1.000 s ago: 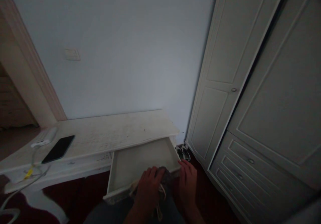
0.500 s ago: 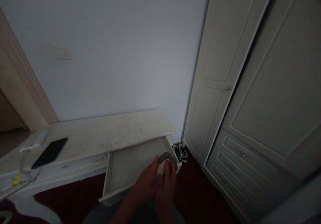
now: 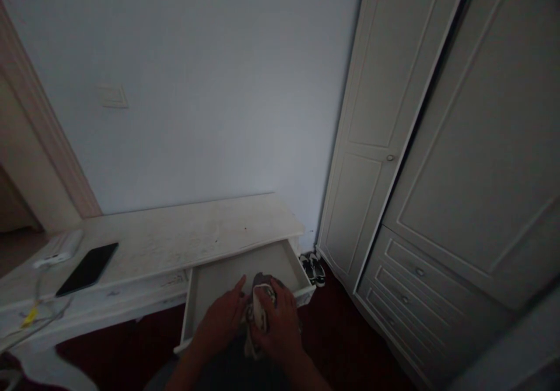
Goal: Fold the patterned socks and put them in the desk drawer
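A small bundle of patterned grey and cream cloth is held over the front of an open white drawer. My right hand is wrapped round its right side. On the left, my left hand lies against the bundle, thumb raised and fingers bent toward the cloth; its fingertips are partly hidden. The inside of the drawer shows a bare bottom behind my hands.
The white desk carries a dark tablet and a white box-like device with cables. Black-and-white shoes stand on the dark red floor, beside a tall wardrobe.
Both hands and the cloth bundle have moved left and slightly down. My hands have parted a little, and more of the cloth shows between them.
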`<state>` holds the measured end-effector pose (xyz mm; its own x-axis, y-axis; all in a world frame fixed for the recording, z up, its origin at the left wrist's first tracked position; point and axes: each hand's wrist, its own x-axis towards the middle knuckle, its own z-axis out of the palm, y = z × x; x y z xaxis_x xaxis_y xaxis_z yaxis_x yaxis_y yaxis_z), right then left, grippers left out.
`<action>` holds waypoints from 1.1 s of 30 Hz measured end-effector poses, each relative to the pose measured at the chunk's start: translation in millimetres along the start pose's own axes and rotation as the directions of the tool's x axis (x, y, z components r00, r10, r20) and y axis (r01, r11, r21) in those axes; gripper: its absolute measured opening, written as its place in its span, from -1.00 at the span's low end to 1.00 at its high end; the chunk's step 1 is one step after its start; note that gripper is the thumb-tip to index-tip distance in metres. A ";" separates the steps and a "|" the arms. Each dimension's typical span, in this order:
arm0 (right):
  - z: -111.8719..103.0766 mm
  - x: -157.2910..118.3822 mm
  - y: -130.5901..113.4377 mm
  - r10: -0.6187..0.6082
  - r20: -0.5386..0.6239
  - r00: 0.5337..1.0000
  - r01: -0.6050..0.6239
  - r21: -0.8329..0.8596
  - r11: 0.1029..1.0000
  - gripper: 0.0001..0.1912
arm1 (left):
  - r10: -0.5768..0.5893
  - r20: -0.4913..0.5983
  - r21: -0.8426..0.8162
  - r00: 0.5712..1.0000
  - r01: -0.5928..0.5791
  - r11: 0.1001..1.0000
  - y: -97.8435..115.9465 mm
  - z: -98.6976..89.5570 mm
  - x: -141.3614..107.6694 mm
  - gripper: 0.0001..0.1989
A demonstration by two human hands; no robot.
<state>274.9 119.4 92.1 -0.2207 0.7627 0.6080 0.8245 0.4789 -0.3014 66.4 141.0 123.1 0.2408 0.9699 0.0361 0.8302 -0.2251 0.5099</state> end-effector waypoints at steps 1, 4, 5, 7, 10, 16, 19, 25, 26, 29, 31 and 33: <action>-3.5 -3.3 6.5 -0.043 0.010 0.999 0.043 -0.012 0.999 -0.17 | -0.019 -0.008 -0.001 1.000 0.019 1.000 -1.0 -0.9 -0.7 -0.31; -15.1 -13.1 39.2 -0.118 -0.020 0.993 0.116 -0.076 0.990 -0.17 | -0.040 -0.030 -0.037 0.999 0.039 0.999 -5.6 -3.8 -3.8 -0.32; -18.6 -16.0 52.6 -0.109 -0.053 0.993 0.103 -0.105 0.989 -0.18 | -0.036 -0.037 -0.049 0.999 0.034 0.998 -6.0 -4.6 -4.8 -0.33; -23.3 -20.9 77.9 -0.068 -0.136 0.988 0.047 -0.149 0.988 -0.24 | 0.001 -0.049 -0.050 0.999 -0.004 0.999 -3.7 -5.8 -6.2 -0.42; -20.4 -26.2 98.0 -0.021 -0.256 0.966 -0.019 -0.152 0.988 -0.38 | 0.106 -0.052 -0.005 0.993 -0.106 0.994 4.8 -6.9 -7.3 -0.56; 18.0 -34.9 48.7 0.161 -0.438 0.885 -0.175 0.009 0.985 -0.44 | 0.149 -0.038 0.054 0.988 -0.147 0.988 12.0 -8.3 -8.9 -0.65; 30.1 -40.3 25.4 0.128 -0.365 0.922 -0.126 0.029 0.992 -0.41 | 0.142 -0.026 0.066 0.989 -0.140 0.988 12.1 -9.6 -10.2 -0.65; 13.8 -48.3 71.5 0.009 -0.179 0.984 -0.009 0.004 1.000 -0.42 | 0.107 -0.002 0.091 0.994 -0.106 0.990 14.0 -11.8 -11.4 -0.64; 9.1 -47.6 81.4 0.063 -0.178 0.982 -0.061 0.017 0.998 -0.47 | 0.103 0.000 0.090 0.995 -0.103 0.991 14.1 -11.7 -11.0 -0.64; -0.2 -40.8 90.9 0.365 -0.241 0.899 -0.344 0.126 0.931 -0.58 | 0.099 0.005 0.083 0.995 -0.099 0.992 14.1 -10.5 -9.5 -0.65; 1.6 -35.5 78.2 0.521 -0.287 0.804 -0.466 0.240 0.852 -0.60 | 0.106 0.014 0.093 0.994 -0.106 0.990 13.9 -9.5 -8.9 -0.65; 10.8 -34.1 55.1 0.586 -0.316 0.746 -0.483 0.347 0.804 -0.62 | 0.117 0.023 0.106 0.993 -0.119 0.987 13.2 -8.8 -9.1 -0.66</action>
<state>322.2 124.5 46.8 0.4828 0.7121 0.5096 0.5886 0.1670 -0.7910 70.7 130.0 137.1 0.3479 0.9344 0.0758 0.8442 -0.3474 0.4083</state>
